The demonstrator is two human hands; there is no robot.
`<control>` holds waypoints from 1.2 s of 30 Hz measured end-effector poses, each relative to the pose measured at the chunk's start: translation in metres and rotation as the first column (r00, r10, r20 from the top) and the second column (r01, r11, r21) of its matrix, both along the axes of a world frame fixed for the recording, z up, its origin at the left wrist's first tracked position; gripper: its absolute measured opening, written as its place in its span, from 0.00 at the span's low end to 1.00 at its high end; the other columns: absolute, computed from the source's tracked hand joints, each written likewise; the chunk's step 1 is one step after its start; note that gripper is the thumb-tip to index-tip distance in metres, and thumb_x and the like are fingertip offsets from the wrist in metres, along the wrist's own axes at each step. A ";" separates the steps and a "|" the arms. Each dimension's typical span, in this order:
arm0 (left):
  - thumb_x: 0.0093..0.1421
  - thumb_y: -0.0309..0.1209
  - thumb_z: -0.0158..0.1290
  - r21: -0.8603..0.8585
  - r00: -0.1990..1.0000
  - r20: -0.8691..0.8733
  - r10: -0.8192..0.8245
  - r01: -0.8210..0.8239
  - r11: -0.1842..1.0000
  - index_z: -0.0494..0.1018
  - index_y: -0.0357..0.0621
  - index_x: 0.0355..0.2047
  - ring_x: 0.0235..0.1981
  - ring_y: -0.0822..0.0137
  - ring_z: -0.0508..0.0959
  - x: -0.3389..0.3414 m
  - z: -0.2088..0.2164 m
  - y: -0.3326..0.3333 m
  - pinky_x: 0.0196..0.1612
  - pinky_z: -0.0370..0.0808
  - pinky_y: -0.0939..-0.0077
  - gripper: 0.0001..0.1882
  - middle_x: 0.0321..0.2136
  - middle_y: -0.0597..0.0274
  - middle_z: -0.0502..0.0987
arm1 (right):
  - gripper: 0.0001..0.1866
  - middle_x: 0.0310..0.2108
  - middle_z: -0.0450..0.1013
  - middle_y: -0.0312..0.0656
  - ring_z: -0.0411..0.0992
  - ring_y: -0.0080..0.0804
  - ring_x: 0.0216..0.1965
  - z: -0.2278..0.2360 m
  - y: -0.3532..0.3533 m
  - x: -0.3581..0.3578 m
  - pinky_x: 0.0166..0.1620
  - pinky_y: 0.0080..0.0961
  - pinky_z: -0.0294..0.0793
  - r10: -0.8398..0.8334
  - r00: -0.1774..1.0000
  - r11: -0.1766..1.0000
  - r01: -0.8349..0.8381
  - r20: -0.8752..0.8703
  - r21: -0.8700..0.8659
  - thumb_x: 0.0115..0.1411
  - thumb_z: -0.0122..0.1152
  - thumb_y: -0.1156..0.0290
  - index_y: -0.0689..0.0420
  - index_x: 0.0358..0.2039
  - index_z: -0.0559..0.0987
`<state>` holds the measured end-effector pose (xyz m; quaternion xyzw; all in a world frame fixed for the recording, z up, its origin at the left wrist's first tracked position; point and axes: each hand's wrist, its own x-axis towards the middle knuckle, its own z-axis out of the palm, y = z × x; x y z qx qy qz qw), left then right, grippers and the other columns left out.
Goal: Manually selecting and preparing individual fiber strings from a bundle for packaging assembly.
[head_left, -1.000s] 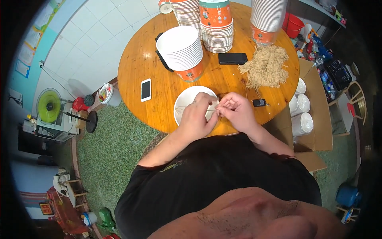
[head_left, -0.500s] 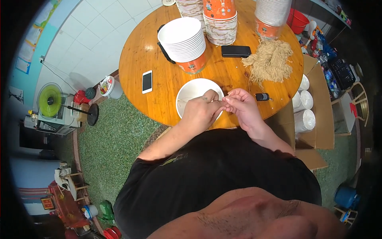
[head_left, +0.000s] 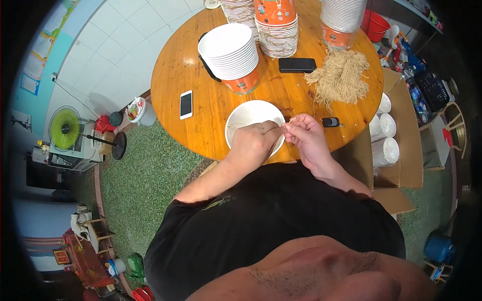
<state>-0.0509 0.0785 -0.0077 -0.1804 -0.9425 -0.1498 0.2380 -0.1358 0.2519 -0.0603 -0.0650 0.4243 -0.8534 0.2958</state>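
At the table's near edge, a white paper tub (head_left: 251, 109) stands with its open mouth up. My left hand (head_left: 255, 144) lies over its near right rim, fingers closed in a pinch. Just right of the tub, my right hand (head_left: 307, 138) is pinched too, its fingertips meeting the left hand's. Between them is what looks like a thin piece of string, mostly hidden by the fingers. A faint pale strand shows inside the tub at its left. Farther off to the right lies a loose bundle of tan string (head_left: 344, 78).
Nested tubs (head_left: 228, 47) stand beyond the working tub, with more stacks (head_left: 276, 35) behind. A white phone (head_left: 186, 105), a black phone (head_left: 297, 65) and a small black key fob (head_left: 330, 122) lie on the round wooden table (head_left: 201, 135). A cardboard box (head_left: 409, 135) holds wrapped white stacks.
The fingers of both hands stay pinched together, with the left fingers shifting slightly. The whole view has moved a little; the tub appears slightly farther right.
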 end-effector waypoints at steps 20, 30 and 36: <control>0.59 0.32 0.62 0.044 0.999 -0.025 -0.027 0.028 0.999 0.82 0.48 0.37 0.27 0.58 0.82 -0.004 0.005 0.006 0.26 0.77 0.65 0.06 0.32 0.64 0.82 | 0.08 0.29 0.78 0.37 0.76 0.22 0.28 -0.007 0.011 -0.006 0.35 0.16 0.77 0.119 0.989 0.990 -0.111 0.091 -0.089 0.64 0.64 0.80 0.55 0.33 0.74; 0.53 0.29 0.59 -0.077 0.992 -0.077 -0.100 0.095 0.993 0.83 0.50 0.43 0.29 0.63 0.84 -0.007 0.003 0.001 0.31 0.80 0.68 0.16 0.38 0.67 0.82 | 0.05 0.32 0.79 0.38 0.79 0.24 0.32 -0.013 0.020 -0.009 0.40 0.21 0.81 0.236 0.942 0.959 -0.187 0.238 -0.213 0.65 0.61 0.79 0.54 0.35 0.75; 0.53 0.27 0.60 -0.016 0.996 -0.005 -0.093 0.093 0.996 0.83 0.50 0.44 0.31 0.62 0.84 -0.006 0.001 0.001 0.33 0.81 0.67 0.17 0.39 0.64 0.83 | 0.04 0.34 0.80 0.39 0.80 0.26 0.33 -0.017 0.022 -0.012 0.43 0.21 0.83 0.302 0.847 0.942 -0.194 0.438 -0.274 0.65 0.60 0.80 0.56 0.35 0.77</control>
